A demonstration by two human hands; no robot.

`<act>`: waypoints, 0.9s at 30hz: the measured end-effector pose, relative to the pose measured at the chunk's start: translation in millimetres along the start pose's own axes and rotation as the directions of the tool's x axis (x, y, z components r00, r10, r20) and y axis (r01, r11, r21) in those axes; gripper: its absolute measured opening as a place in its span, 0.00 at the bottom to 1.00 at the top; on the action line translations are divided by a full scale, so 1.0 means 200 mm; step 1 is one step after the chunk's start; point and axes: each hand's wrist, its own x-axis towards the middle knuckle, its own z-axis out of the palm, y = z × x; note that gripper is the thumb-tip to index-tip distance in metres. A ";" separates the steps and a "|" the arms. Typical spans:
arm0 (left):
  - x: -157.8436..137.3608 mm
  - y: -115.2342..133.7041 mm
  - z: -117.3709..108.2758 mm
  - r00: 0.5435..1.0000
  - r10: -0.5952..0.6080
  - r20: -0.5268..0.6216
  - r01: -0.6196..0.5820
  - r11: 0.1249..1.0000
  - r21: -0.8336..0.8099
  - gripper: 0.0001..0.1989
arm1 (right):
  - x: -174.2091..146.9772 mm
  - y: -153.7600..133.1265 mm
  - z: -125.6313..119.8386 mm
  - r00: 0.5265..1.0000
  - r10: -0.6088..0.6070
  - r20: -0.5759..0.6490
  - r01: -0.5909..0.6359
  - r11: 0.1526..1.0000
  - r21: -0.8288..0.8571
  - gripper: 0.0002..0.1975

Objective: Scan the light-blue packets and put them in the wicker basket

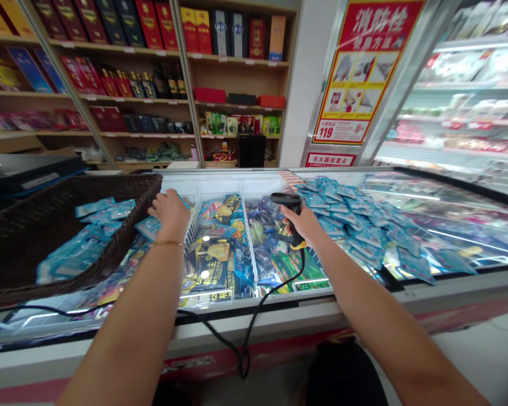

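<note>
My right hand (pixel 300 223) is wrapped round the handle of a black barcode scanner (pixel 286 199), whose head points left above the glass freezer top. From the handle's yellow-edged base a black cable (pixel 266 296) runs down over the freezer's front edge. By the right rim of the brown wicker basket (pixel 149 189), my left hand (pixel 169 211) has its fingers curled. A blue edge of a packet shows past it; the hand covers most of that packet. Just below lies another blue packet (pixel 149 228). Several blue packets (pixel 80 248) lie inside the basket.
A large heap of blue packets (pixel 355 214) spreads over the glass at right. Under the glass, wire baskets hold bagged frozen goods (pixel 218 248). Shelves of boxes and bottles (pixel 148 82) stand behind, with a red fire-hydrant poster (pixel 366 73) and a blurred display fridge (pixel 469 96).
</note>
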 end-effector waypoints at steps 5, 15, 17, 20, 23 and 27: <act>0.00 0.05 -0.03 0.995 0.089 -0.041 -0.092 0.992 -0.087 0.26 | -0.01 -0.01 0.00 1.000 0.010 -0.012 -0.010 1.000 -0.004 0.12; -0.06 0.30 0.00 0.969 0.085 0.230 0.142 0.568 -0.811 0.14 | -0.02 -0.01 0.00 0.998 -0.055 0.014 0.055 0.998 -0.008 0.16; -0.12 0.36 0.03 0.928 0.128 0.351 0.266 0.433 -0.861 0.14 | -0.04 -0.01 0.01 0.997 -0.080 0.022 0.081 0.997 -0.019 0.16; -0.21 0.41 0.07 0.851 0.219 0.477 0.421 0.258 -0.870 0.22 | -0.04 -0.01 0.01 0.993 -0.104 0.047 0.106 0.994 -0.040 0.15; -0.24 0.40 0.10 0.844 0.236 0.482 0.429 0.243 -0.870 0.28 | -0.04 0.01 0.02 0.990 -0.118 0.071 0.123 0.990 -0.071 0.14; -0.23 0.38 0.15 0.871 0.211 0.445 0.396 0.236 -0.887 0.25 | -0.05 0.02 0.03 0.984 -0.132 0.117 0.150 0.977 -0.154 0.14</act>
